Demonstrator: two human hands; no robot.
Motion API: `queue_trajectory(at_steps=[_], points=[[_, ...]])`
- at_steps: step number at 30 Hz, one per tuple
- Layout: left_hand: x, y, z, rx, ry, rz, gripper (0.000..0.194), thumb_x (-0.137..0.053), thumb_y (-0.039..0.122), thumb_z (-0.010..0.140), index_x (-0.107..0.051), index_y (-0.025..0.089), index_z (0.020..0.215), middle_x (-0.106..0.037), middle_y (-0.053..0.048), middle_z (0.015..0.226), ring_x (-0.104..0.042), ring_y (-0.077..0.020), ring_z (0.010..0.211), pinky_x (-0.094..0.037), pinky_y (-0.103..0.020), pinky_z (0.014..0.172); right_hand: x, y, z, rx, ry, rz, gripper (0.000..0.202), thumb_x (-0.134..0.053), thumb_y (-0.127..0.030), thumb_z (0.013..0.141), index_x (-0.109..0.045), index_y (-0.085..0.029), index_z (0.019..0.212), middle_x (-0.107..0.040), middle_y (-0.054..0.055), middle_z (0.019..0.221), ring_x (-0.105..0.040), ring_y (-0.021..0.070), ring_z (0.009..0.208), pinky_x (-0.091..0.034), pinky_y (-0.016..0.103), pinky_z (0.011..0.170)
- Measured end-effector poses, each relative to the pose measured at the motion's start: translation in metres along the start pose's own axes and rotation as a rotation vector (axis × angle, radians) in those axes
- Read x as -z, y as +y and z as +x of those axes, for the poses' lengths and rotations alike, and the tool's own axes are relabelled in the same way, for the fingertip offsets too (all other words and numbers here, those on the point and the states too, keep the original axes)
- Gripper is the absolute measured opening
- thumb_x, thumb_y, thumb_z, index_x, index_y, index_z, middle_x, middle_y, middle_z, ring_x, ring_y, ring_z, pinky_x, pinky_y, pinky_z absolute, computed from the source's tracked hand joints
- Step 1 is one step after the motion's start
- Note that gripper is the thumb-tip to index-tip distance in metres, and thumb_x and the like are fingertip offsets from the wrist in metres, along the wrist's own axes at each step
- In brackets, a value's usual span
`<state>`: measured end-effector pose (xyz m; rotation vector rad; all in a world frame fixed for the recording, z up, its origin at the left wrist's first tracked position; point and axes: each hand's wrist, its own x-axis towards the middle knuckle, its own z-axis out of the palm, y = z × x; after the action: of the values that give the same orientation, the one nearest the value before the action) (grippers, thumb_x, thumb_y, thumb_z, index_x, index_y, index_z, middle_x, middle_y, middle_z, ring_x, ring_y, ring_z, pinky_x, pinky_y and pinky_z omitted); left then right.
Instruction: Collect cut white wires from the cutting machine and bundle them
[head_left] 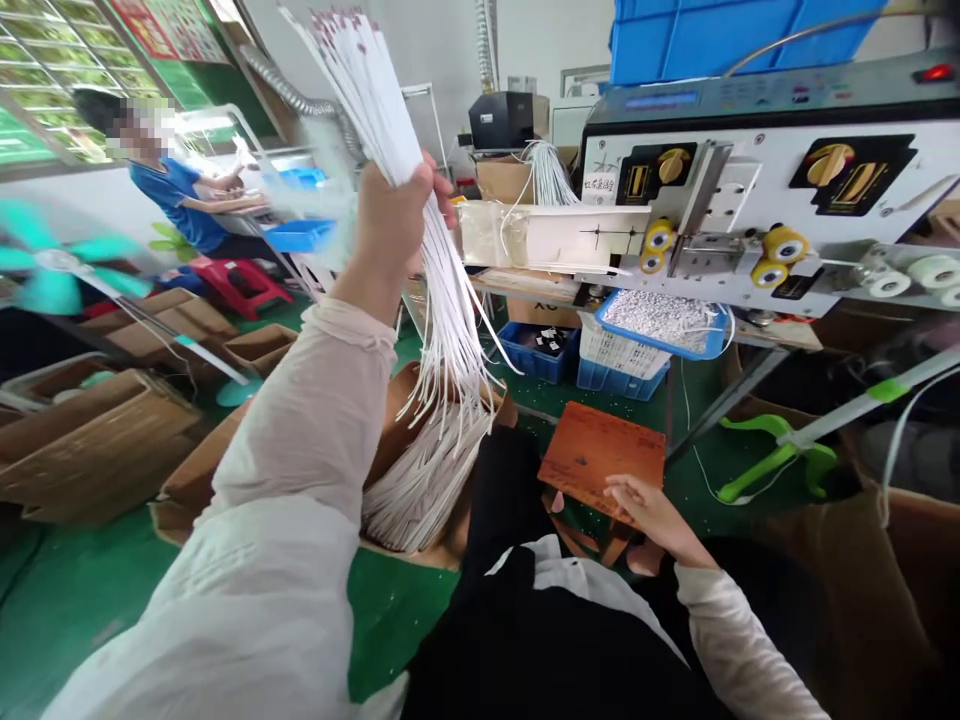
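Observation:
My left hand [401, 205] is raised and closed around a thick bundle of thin white wires [450, 290]. Their upper ends, with small dark reddish tips, stick up above my fist, while the loose lower ends fan out downward. Below them, a cardboard box [394, 400] holds many more white wires [427, 480], and the hanging ends reach down to its opening. My right hand [649, 510] is low, over the near edge of a reddish-brown wooden stool [600, 455]. Its fingers are loosely bent and partly apart, with nothing visible in them; whether it touches the stool I cannot tell.
A wire-processing machine [720, 200] with yellow rollers stands on the bench to the right. Beneath it is a blue tray [701, 345] of small white bits. Cardboard boxes [97, 440] and a fan [60, 260] are on the left. Another person [172, 195] sits at the back left.

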<state>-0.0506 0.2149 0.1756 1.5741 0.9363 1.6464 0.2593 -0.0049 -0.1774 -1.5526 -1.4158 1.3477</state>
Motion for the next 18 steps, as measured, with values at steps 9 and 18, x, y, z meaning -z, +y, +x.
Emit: queue_trajectory(at_steps=[9, 18], points=[[-0.028, 0.026, -0.011, 0.066, -0.088, -0.180, 0.013, -0.043, 0.008, 0.101, -0.053, 0.013, 0.093, -0.053, 0.009, 0.065, -0.050, -0.0077, 0.060, -0.044, -0.028, 0.068, 0.017, -0.045, 0.018, 0.246, 0.110, 0.003, 0.067, -0.067, -0.057, 0.086, -0.047, -0.025, 0.141, -0.063, 0.014, 0.132, -0.061, 0.0279, 0.122, -0.051, 0.047, 0.102], [-0.100, 0.035, -0.087, 0.153, -0.330, -0.437, 0.011, -0.051, 0.012, 0.097, -0.054, 0.016, 0.087, -0.051, 0.004, 0.068, -0.051, -0.0070, 0.056, -0.047, -0.024, 0.062, 0.014, -0.250, 0.032, 0.836, 0.082, 0.173, 0.094, -0.088, -0.045, 0.068, -0.042, -0.026, 0.148, -0.064, 0.009, 0.126, -0.059, 0.0299, 0.124, -0.048, 0.049, 0.104]])
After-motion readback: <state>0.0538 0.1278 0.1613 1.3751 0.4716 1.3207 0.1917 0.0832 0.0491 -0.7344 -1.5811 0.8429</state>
